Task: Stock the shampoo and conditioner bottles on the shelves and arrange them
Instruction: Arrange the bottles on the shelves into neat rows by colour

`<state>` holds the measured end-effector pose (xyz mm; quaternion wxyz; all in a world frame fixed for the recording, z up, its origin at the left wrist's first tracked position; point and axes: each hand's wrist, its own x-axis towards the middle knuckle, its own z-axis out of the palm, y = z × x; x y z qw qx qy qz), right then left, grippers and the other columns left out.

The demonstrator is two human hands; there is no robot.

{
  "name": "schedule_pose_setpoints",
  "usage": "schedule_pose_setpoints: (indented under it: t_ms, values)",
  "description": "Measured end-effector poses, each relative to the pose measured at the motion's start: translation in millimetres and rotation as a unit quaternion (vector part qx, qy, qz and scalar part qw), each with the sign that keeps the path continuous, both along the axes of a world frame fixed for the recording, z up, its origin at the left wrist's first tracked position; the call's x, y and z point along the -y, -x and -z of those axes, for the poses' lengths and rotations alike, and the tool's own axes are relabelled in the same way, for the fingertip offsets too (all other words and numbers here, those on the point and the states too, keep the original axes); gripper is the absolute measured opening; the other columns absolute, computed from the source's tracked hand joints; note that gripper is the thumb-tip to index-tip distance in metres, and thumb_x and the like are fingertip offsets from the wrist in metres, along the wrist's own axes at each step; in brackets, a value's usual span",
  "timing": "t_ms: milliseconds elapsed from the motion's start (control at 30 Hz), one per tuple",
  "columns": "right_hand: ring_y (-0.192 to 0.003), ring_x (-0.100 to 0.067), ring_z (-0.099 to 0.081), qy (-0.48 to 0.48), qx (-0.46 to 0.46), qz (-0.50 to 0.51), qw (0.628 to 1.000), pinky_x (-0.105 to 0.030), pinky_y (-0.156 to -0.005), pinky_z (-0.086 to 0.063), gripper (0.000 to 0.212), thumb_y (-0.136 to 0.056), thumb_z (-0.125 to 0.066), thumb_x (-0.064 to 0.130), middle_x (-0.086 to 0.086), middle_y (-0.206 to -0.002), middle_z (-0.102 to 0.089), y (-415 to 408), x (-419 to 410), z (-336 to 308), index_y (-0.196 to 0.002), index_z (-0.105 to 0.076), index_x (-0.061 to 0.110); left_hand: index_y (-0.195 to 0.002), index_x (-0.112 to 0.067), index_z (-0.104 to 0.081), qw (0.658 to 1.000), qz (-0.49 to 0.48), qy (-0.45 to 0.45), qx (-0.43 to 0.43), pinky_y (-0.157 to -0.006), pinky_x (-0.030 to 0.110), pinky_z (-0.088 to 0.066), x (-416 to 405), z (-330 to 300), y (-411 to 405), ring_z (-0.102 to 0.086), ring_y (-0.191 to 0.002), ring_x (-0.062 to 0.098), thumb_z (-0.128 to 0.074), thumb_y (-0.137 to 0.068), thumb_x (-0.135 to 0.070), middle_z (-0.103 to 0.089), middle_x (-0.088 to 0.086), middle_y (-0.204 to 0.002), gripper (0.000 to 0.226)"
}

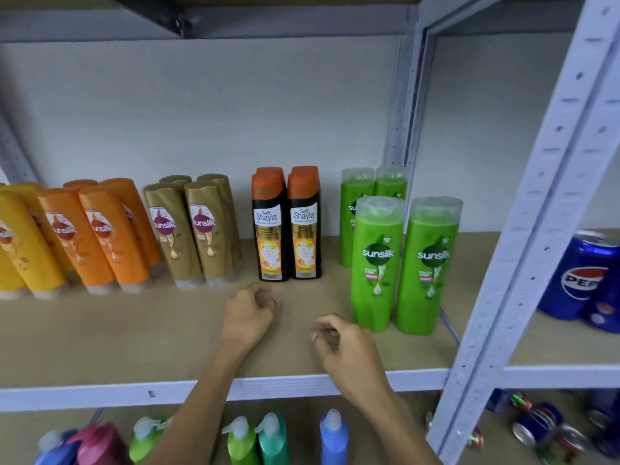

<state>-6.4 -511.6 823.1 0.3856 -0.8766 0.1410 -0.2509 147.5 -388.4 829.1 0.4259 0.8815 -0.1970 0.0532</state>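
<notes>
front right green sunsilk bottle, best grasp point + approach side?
Grip the front right green Sunsilk bottle around its mid body, near the label, coming from the front. It stands upright at the shelf's right end; its twin stands close on its left and the upright post is on its right, so side access looks tight. The right hand, empty, is nearest. The clear cap looks a poorer hold.

Yellow, orange, gold, black-and-orange, green bottles (374, 263); blue cans (582, 276).
</notes>
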Motion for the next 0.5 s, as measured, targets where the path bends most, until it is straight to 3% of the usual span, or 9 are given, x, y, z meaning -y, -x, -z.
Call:
schedule_pose_setpoints:
  t_ms: [133, 267, 367, 500]
  values:
    - [-0.078, -0.005, -0.067, -0.007, 0.058, 0.060, 0.996, -0.027, -0.076, -0.052, 0.022, -0.082, -0.055, 0.026, 0.006, -0.085, -0.074, 26, 14, 7, -0.096, -0.071, 0.020, -0.103, -0.018, -0.070, 0.999, 0.043, 0.003, 0.017, -0.086, 0.020, -0.046, 8, -6, 33, -0.064, -0.093, 0.011, -0.064, -0.086, -0.019, -0.071, -0.005, -0.098, 0.018]
    - [-0.078, -0.013, -0.067, -0.003, 0.173, 0.169, 0.970, -0.037, -0.075, -0.054, 0.027, -0.081, -0.056, 0.020, 0.000, -0.090, -0.072, 43, 30, 13, -0.102, -0.070, 0.011, -0.099, -0.014, -0.072, 0.995, 0.085, 0.048, 0.015, -0.086, 0.021, -0.050, 26, -8, 56, -0.065, -0.086, 0.008, -0.067, -0.085, -0.016, -0.072, -0.005, -0.092, 0.015]
    - [-0.104, -0.026, -0.059, 0.006, 0.236, 0.246, 0.940, -0.047, -0.088, -0.051, 0.036, -0.086, -0.055, 0.020, -0.010, -0.115, -0.060, 48, 37, 19, -0.118, -0.061, 0.005, -0.106, -0.011, -0.069, 0.990, 0.117, 0.081, -0.009, -0.084, 0.022, -0.053, 46, -4, 67, -0.066, -0.085, 0.009, -0.072, -0.082, -0.014, -0.071, -0.002, -0.095, 0.025]
    - [-0.140, -0.034, -0.028, -0.006, 0.193, 0.275, 0.942, -0.053, -0.112, -0.030, 0.056, -0.090, -0.049, 0.026, -0.020, -0.148, -0.033, 48, 36, 17, -0.141, -0.039, 0.005, -0.125, -0.012, -0.057, 0.977, 0.162, 0.124, -0.066, -0.086, 0.022, -0.052, 68, 1, 78, -0.063, -0.096, 0.010, -0.081, -0.074, -0.021, -0.065, 0.001, -0.105, 0.057]
